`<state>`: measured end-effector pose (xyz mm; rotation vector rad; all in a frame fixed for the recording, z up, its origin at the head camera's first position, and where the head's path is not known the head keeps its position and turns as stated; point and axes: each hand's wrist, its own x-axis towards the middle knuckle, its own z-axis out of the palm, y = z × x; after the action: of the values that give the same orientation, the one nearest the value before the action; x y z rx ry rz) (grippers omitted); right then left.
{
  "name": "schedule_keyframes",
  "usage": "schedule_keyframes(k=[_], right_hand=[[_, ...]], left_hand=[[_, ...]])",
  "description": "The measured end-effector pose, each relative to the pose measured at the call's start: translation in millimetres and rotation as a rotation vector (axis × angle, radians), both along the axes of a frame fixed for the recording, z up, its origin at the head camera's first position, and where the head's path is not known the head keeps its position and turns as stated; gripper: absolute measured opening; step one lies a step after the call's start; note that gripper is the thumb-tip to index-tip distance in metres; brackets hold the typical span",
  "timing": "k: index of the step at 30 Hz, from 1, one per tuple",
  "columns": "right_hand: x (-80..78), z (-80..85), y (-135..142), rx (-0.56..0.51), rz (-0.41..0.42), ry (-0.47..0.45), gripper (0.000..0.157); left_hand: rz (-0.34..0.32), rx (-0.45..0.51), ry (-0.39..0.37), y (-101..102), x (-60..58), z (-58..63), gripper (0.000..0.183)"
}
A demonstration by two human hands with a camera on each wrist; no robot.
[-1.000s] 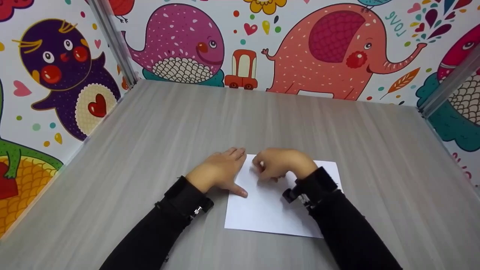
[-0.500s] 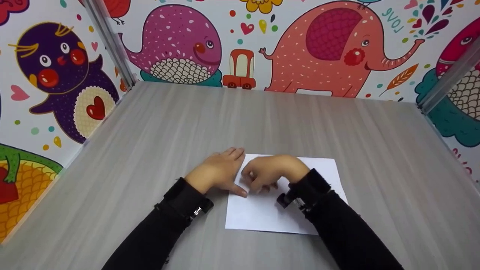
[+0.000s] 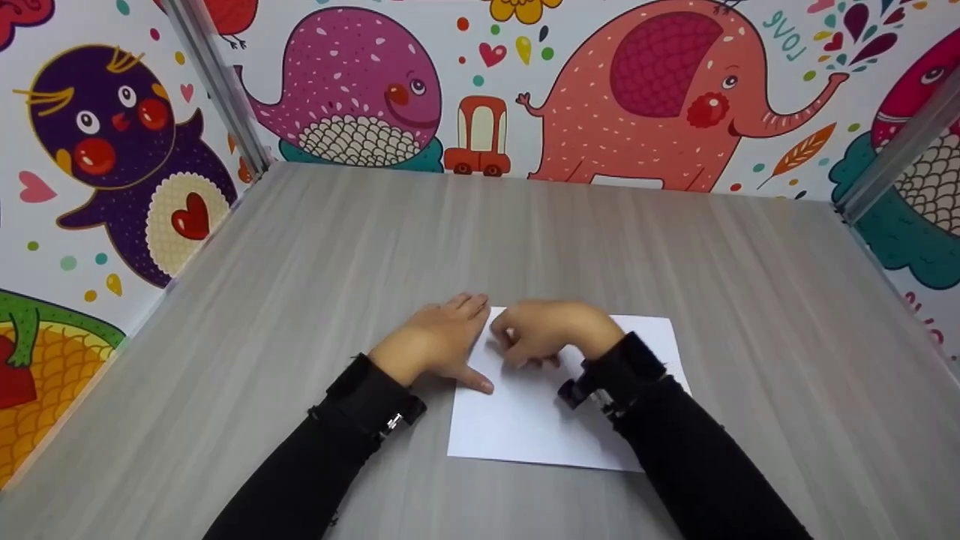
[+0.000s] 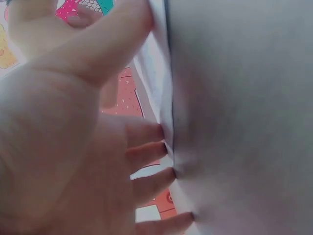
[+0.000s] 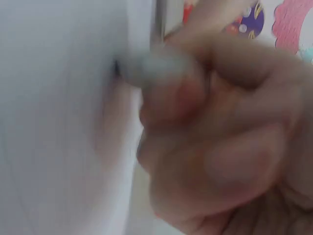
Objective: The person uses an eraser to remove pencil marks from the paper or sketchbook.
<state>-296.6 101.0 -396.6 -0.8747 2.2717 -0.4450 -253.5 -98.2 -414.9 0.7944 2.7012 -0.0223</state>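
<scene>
1. The left hand (image 3: 439, 341) lies with its fingers extended and thumb spread away from them, the thumb resting on the white paper (image 3: 525, 431); it grasps nothing.
2. The right hand (image 3: 551, 334), just to the right of the left hand, has its fingers curled and pinches a small pale object (image 5: 159, 67) against the paper; blur hides what it is.
3. The paper lies beneath the right hand, its left edge along the left hand, and spreads nearer to the person than both hands.
4. A black strap (image 3: 367, 394) sits just behind the left hand, and dark sleeves (image 3: 289, 469) cover both forearms.
5. Under and around the hands is a grey streaked table (image 3: 487, 240); well beyond them stands a wall printed with a whale (image 3: 360, 90) and an elephant (image 3: 645, 142).
</scene>
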Motion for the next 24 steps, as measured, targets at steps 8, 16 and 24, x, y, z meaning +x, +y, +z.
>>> schedule_keyframes(k=[8,16,24], right_hand=[[-8.9,-3.4,12,0.031,-0.132,0.144,0.014],[-3.4,-5.7,0,-0.057,0.042,-0.033,0.015],[-20.7,-6.0,24,-0.026,-0.149,0.359,0.008]], left_hand=[[0.001,-0.01,-0.005,0,-1.2,-1.1,0.127],[0.014,-0.002,-0.009,1,-0.9,-0.1,0.126],[0.04,0.038,-0.02,-3,-4.1,-1.6,0.125]])
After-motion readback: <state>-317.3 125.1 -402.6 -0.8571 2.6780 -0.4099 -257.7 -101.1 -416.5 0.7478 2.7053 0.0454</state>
